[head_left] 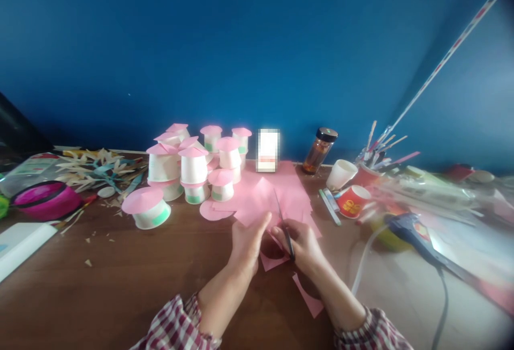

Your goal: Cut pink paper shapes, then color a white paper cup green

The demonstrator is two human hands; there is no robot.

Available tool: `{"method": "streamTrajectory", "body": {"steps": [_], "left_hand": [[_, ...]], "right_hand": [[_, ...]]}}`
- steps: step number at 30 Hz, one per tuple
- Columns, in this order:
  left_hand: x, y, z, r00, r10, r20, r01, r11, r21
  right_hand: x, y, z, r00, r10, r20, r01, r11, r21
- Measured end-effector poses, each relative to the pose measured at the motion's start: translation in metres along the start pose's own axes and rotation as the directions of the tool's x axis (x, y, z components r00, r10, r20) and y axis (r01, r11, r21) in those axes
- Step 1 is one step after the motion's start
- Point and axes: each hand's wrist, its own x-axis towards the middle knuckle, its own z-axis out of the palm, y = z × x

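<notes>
My right hand [304,244] is closed round the handles of dark scissors [283,223], whose blades point up and away over pink paper. My left hand [248,242] pinches a sheet of pink paper [268,199] at its near edge, right beside the blades. Cut-out pink scraps lie below my hands: one [273,260] between them and a strip [308,297] by my right forearm. Both sleeves are red and white plaid.
A cluster of upturned white paper cups with pink paper lids [193,165] stands at the back left. An amber jar [319,150], cups of sticks [367,170], a blue glue gun [409,230] with cable lie right. A magenta bowl [46,199] and straw scraps sit left.
</notes>
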Motion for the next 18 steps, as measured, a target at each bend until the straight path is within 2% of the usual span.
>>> {"method": "streamTrajectory", "body": {"steps": [8, 18], "left_hand": [[-0.0028, 0.0036, 0.0001, 0.999, -0.043, -0.007, 0.044, 0.998, 0.047], [-0.0021, 0.0044, 0.0002, 1.0, -0.024, -0.002, 0.024, 0.999, 0.036]], "right_hand": [[-0.0007, -0.0029, 0.0006, 1.0, -0.004, 0.004, 0.003, 0.999, 0.053], [0.0006, -0.003, -0.0015, 1.0, -0.004, 0.004, 0.004, 1.0, 0.024]]}}
